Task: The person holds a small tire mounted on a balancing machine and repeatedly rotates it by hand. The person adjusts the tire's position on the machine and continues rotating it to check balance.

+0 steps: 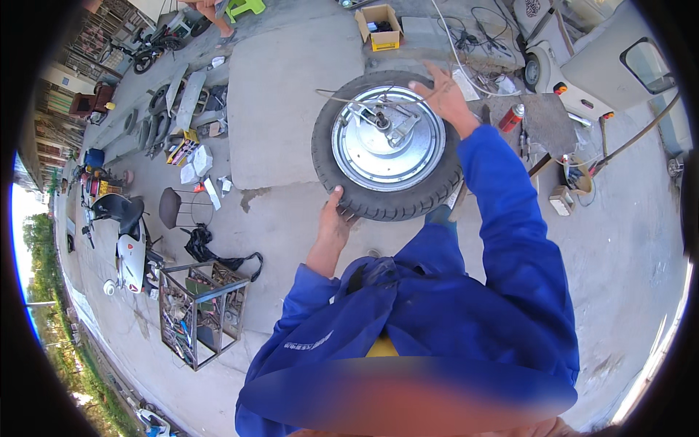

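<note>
We grip the scooter wheel (387, 146): left hand (336, 218) clasps the tyre at 7 o'clock, fingers curled; right hand (445, 96), arm extended, fingers spread, at 1 o'clock.

1. Bright, even daylight outdoors; the concrete ground (291, 87) looks pale and slightly washed out.
2. Shadows are soft and short.
3. The metal wheel hub (387, 138) shows mild glare.
4. Strong fisheye bending, black rim at the edges.
5. A blurred band crosses the near bottom.
</note>
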The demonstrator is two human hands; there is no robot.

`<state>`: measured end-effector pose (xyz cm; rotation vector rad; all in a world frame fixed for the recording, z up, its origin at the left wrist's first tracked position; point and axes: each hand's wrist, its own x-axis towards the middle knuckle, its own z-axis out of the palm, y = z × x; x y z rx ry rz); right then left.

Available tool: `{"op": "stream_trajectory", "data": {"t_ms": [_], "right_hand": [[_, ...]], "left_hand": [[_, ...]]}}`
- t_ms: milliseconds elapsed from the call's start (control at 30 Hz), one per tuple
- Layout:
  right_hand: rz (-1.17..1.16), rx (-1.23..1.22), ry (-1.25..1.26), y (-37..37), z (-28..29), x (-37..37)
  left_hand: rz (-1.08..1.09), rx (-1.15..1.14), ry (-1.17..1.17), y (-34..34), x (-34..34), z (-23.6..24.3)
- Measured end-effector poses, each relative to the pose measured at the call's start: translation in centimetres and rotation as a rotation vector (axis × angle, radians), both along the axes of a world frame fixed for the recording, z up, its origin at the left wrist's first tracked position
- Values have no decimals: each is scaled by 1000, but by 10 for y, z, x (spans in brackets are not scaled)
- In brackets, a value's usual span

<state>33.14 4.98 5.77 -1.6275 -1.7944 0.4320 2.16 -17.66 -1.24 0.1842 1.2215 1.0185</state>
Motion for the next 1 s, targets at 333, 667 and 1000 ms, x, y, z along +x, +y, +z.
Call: {"op": "stream_trajectory", "data": {"t_ms": [333, 667, 1000], "right_hand": [[-514, -153, 141, -157, -40, -9], [-377, -157, 299, -135, -34, 10], [159, -264, 255, -3, -31, 64]], "left_hand": [[-412, 371, 793, 235, -39, -5], [-330, 332, 379, 197, -50, -10], [252, 208, 395, 90, 4, -26]]}}
